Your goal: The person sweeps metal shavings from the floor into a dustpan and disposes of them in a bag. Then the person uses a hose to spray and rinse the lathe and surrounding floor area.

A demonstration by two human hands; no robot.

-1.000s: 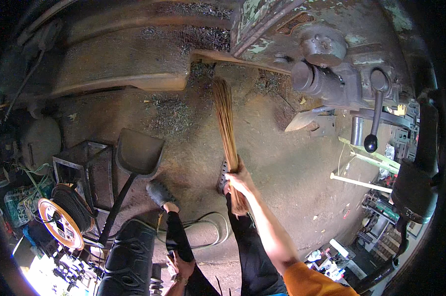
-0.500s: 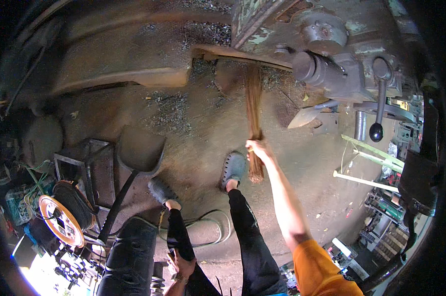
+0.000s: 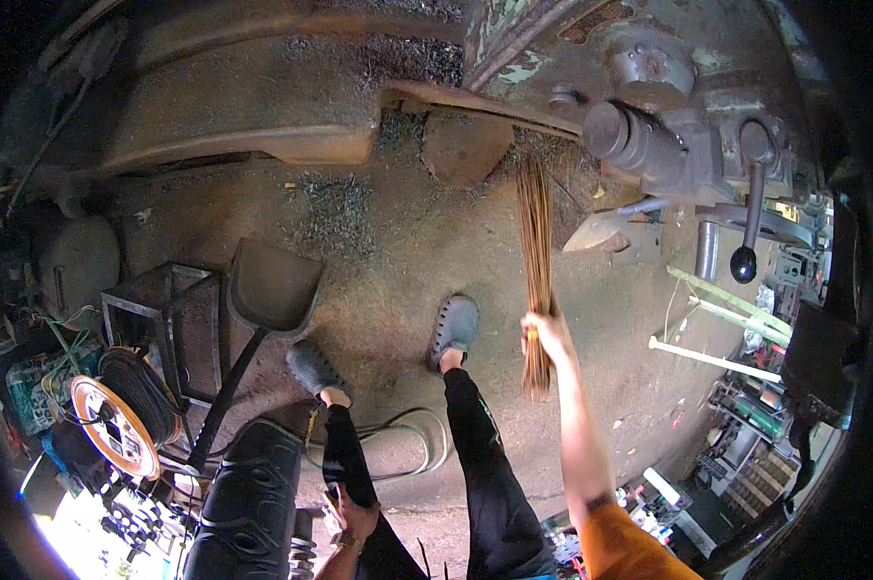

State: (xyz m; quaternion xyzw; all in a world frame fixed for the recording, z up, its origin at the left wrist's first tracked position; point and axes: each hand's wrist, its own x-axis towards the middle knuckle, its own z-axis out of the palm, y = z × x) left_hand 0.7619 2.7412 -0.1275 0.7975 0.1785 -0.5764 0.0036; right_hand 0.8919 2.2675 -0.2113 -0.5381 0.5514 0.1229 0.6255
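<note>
Right hand point(image 3: 546, 332) fingers wrapped tight around one stick broom point(image 3: 536, 271), gripped near its bound butt end; butt pokes out below the fist toward 6 o'clock, bristles fan up toward 12 o'clock onto the dirt floor point(image 3: 398, 251). Right arm runs nearly straight from the orange sleeve point(image 3: 620, 541) at 5 o'clock up to the fist. Left hand point(image 3: 351, 517) low at 6 o'clock, resting against the left thigh; can't tell whether its fingers are curled or loose. Two grey clogs: one point(image 3: 454, 329) just left of the broom, at 9 o'clock from it, the other point(image 3: 313, 367) further left. One dark shovel point(image 3: 272, 290) at 9 o'clock, blade up, handle running down to 7 o'clock, well apart from the broom. Metal shavings point(image 3: 344, 198) scattered at 11 o'clock. Old green-grey machine point(image 3: 668, 126) crowds 1 o'clock, its black-knobbed lever point(image 3: 745, 242) at 3 o'clock. One wire spool point(image 3: 117, 416) at 8 o'clock.
</note>
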